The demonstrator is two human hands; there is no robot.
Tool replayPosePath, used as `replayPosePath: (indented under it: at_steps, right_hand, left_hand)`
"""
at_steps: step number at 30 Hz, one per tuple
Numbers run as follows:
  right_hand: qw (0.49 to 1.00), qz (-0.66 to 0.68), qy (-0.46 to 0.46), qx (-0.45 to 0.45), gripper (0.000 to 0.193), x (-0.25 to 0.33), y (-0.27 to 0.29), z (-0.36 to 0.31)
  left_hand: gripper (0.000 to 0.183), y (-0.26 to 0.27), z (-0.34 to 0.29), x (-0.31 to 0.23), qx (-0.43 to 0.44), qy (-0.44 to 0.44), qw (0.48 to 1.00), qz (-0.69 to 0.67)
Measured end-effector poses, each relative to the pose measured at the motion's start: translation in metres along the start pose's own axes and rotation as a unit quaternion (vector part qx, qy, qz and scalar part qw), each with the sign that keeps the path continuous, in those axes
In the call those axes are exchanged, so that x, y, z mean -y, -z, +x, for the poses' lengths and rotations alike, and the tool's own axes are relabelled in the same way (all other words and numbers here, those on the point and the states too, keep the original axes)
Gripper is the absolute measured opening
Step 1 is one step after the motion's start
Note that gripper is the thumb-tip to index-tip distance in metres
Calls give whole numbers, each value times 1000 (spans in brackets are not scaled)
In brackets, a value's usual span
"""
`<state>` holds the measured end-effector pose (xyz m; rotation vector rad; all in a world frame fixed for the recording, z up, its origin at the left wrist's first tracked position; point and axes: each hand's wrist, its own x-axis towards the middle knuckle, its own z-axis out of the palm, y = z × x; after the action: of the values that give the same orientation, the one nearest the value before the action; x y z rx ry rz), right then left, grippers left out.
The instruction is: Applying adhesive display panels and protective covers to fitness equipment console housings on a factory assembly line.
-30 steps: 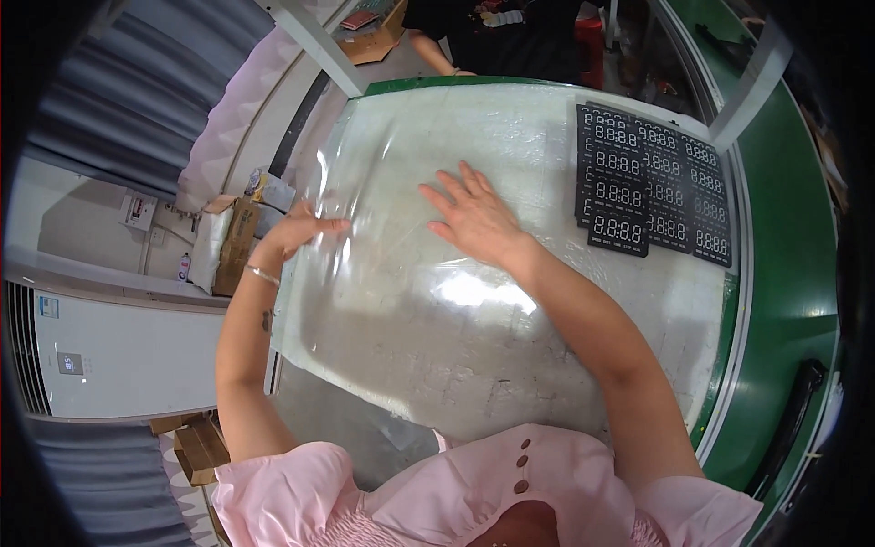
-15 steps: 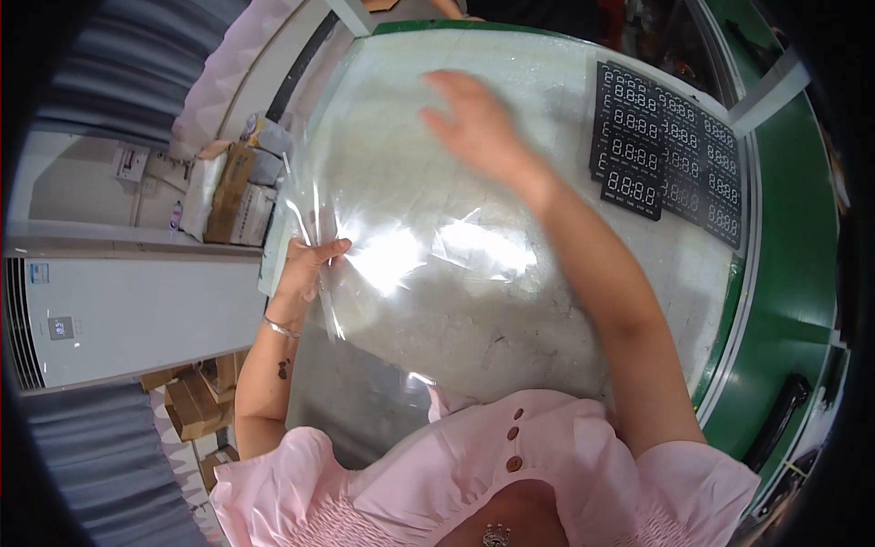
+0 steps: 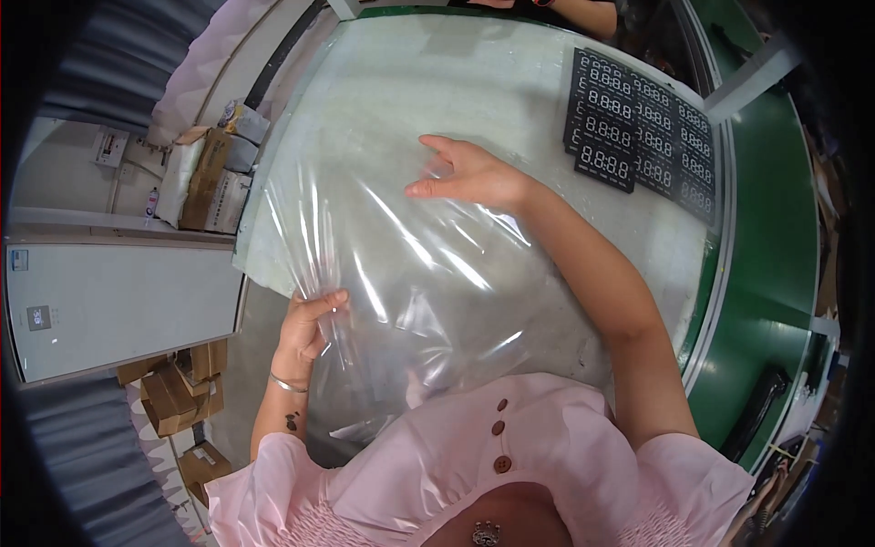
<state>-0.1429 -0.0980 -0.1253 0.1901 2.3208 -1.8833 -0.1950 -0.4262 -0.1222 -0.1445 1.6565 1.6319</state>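
Note:
A sheet of clear plastic film (image 3: 392, 264) stretches in glossy creases over the near left part of the table and hangs toward my front. Its left side is bunched in my left hand (image 3: 313, 321), which is closed around it with the thumb on top. My right hand (image 3: 465, 173) is over the middle of the table, thumb and fingers apart, with nothing between them. Whether it touches the film or the surface below, I cannot tell. At the far right lie several flat black panels (image 3: 606, 132) with white digit-shaped segments, partly overlapping one another.
The pale table top (image 3: 437, 73) has a green edge, and a green surface (image 3: 770, 210) runs along the right. Cardboard boxes (image 3: 205, 187) stand beyond the left edge, above a white cabinet (image 3: 128, 301). Another person's forearm (image 3: 588, 14) shows at the far edge.
My left hand has drawn the film nearer to me, and its creases have spread. My right hand has come down from farther out. A person's forearm now shows at the far edge.

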Motion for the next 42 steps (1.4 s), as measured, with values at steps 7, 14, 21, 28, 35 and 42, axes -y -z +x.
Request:
replayPosePath:
  at_steps: [7, 14, 21, 28, 35, 42]
  right_hand:
    - [942, 279, -96, 158, 82, 32, -39, -65]
    - [924, 358, -86, 98, 46, 5, -124, -88]
    - [897, 414, -73, 140, 59, 8, -113, -127]
    - [883, 454, 19, 120, 27, 26, -100, -147]
    - [816, 464, -81, 335, 27, 0, -107, -108]
    - [815, 364, -87, 443, 25, 20, -128, -114]
  left_hand:
    - [55, 7, -26, 38, 78, -75, 983, -149]
    - [52, -2, -57, 67, 120, -103, 945, -288]
    - [44, 18, -59, 95, 49, -244, 968, 20]
    - [50, -114, -25, 46, 131, -233, 960, -87]
    - [53, -154, -76, 56, 30, -296, 945, -138]
    - [60, -86, -102, 67, 144, -280, 913, -258]
